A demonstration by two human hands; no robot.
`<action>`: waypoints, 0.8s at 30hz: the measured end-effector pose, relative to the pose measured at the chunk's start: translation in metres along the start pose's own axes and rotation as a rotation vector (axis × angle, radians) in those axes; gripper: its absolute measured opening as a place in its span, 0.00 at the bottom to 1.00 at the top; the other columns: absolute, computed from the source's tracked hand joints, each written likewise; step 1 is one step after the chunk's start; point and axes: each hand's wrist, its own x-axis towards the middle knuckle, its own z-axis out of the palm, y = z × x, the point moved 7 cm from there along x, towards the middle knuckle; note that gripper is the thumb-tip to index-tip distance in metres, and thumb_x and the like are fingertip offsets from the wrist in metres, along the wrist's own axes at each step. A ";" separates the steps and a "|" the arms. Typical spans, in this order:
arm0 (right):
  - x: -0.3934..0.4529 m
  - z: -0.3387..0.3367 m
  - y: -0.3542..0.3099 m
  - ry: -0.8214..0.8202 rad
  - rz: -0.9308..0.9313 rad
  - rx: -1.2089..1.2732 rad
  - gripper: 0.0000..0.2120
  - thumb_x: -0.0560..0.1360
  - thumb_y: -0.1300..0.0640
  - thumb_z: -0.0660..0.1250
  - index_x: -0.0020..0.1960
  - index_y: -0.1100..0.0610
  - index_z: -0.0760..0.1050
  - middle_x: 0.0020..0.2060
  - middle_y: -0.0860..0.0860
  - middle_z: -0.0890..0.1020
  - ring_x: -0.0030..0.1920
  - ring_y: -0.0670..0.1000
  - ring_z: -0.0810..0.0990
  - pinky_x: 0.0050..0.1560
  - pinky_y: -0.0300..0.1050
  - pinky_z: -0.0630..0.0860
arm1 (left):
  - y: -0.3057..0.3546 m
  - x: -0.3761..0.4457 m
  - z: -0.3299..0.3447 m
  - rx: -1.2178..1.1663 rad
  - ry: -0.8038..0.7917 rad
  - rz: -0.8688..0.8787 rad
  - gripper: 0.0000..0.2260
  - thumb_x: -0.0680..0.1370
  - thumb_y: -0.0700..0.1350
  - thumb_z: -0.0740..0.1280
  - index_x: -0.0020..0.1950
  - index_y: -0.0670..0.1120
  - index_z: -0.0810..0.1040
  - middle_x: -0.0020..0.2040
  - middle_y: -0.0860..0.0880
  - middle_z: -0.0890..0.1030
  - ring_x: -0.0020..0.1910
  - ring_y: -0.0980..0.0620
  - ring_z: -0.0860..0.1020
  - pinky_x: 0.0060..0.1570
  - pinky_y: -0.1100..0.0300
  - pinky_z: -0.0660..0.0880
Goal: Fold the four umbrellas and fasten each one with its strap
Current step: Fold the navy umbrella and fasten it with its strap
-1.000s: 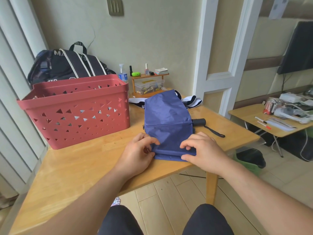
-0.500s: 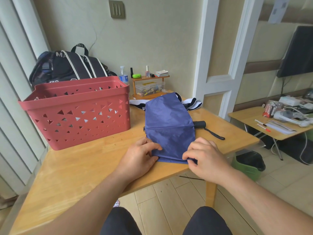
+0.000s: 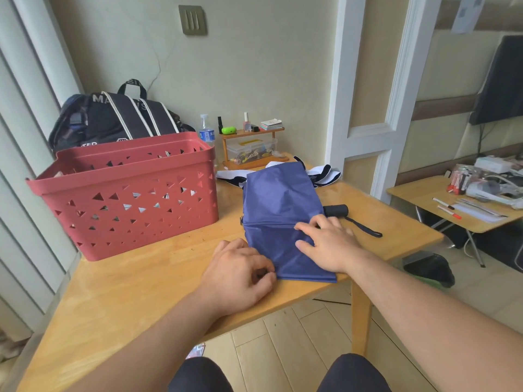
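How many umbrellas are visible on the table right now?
2. The blue umbrella lies flat under both hands near the front edge; a black-and-white umbrella lies behind it by the wall. Others may sit hidden inside the red basket.

A red basket (image 3: 127, 199) stands on the wooden table (image 3: 141, 292), backpack (image 3: 119, 117) behind

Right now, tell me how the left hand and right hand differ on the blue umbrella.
The left hand curls and pinches the blue umbrella at its near left corner; the right hand lies flat, fingers spread, pressing the fabric farther up, by the black handle. Both touch the canopy on the table.
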 end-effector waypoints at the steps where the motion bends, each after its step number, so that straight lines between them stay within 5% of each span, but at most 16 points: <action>1: -0.001 0.002 0.002 0.029 -0.005 0.006 0.23 0.81 0.33 0.54 0.75 0.34 0.63 0.67 0.43 0.66 0.71 0.52 0.62 0.70 0.58 0.64 | 0.000 0.007 -0.003 0.013 -0.029 -0.030 0.17 0.78 0.64 0.56 0.54 0.61 0.81 0.42 0.60 0.81 0.50 0.54 0.72 0.53 0.52 0.64; 7: 0.001 0.006 0.002 0.049 -0.040 -0.014 0.26 0.82 0.33 0.52 0.79 0.36 0.60 0.71 0.44 0.63 0.73 0.51 0.59 0.72 0.57 0.62 | 0.008 0.086 0.010 -0.075 -0.079 -0.121 0.17 0.82 0.43 0.60 0.69 0.53 0.79 0.62 0.47 0.80 0.62 0.43 0.77 0.58 0.47 0.76; 11: -0.001 0.005 0.004 0.074 -0.045 -0.019 0.27 0.83 0.36 0.52 0.80 0.40 0.62 0.72 0.44 0.64 0.74 0.51 0.60 0.72 0.57 0.63 | 0.008 0.079 0.055 0.158 -0.300 -0.164 0.22 0.86 0.56 0.53 0.79 0.53 0.67 0.74 0.50 0.69 0.73 0.45 0.67 0.70 0.47 0.67; 17: -0.001 -0.006 0.011 0.244 -0.005 0.109 0.21 0.81 0.45 0.63 0.71 0.49 0.77 0.65 0.46 0.73 0.67 0.53 0.68 0.70 0.53 0.69 | 0.004 0.065 0.070 0.093 -0.471 -0.166 0.31 0.85 0.64 0.44 0.86 0.54 0.48 0.82 0.53 0.52 0.82 0.48 0.50 0.81 0.48 0.50; 21: -0.005 -0.026 -0.005 0.271 -0.056 0.062 0.21 0.83 0.46 0.61 0.74 0.51 0.74 0.71 0.46 0.71 0.72 0.53 0.65 0.71 0.54 0.69 | 0.006 0.064 0.069 0.105 -0.512 -0.170 0.31 0.85 0.64 0.44 0.86 0.53 0.46 0.83 0.53 0.50 0.83 0.47 0.48 0.81 0.47 0.49; 24: -0.015 -0.009 -0.023 0.031 -0.107 0.021 0.30 0.84 0.38 0.52 0.83 0.49 0.58 0.83 0.44 0.55 0.82 0.52 0.51 0.79 0.60 0.57 | 0.009 0.062 0.064 0.098 -0.491 -0.169 0.32 0.84 0.65 0.44 0.86 0.53 0.45 0.84 0.52 0.49 0.83 0.47 0.47 0.81 0.47 0.48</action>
